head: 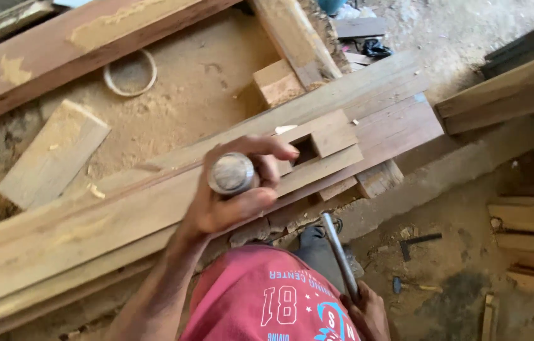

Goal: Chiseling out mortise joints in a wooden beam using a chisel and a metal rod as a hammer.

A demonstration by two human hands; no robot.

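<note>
Sawdust covers the workshop floor [172, 101], where a short offcut board [52, 155] lies at the far left beside a round ring-shaped object [130, 72]. Across the middle, a long wooden plank [90, 221] runs from lower left up to the right, resting on other timbers. Left hand [232, 189] sits above this plank, its grip closed around a chisel handle [231, 172] seen end-on, the round butt facing the camera; the blade below is hidden, so its tip is probably set in the wood, though I cannot tell. Just right of that hand, touching the fingertips' side, is a square mortise hole [305, 150] cut into the plank. The chisel's long axis points down toward the plank, near the mortise. Lower right, the right hand [368, 312] has its grip wrapped on a hammer handle [339, 256], a metal shaft that angles up toward the left hand. Stacked timber [529, 218] lies at the far right.
</note>
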